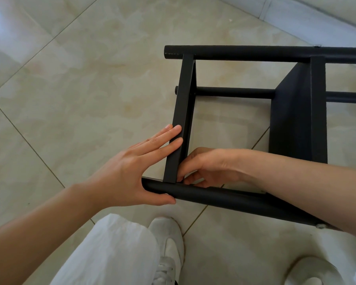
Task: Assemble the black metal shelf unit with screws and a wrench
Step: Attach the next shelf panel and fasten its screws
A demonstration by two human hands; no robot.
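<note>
The black metal shelf unit lies on its side on the tiled floor, and it fills the right half of the frame. Its near round tube runs from the lower centre toward the lower right, and the far tube crosses the upper right. A flat crossbar goes between these two tubes, and a dark shelf panel stands further right.

The left hand is released: its fingers are straight and lie flat against the outer face of the crossbar, while the thumb rests on the end of the near tube. The right hand reaches inside the frame, and its curled fingers pinch at the corner where the crossbar meets the near tube; what they pinch is too small to tell.

A silver screw head shows on the near tube at the lower right. White trousers and white shoes are at the bottom of the frame
</note>
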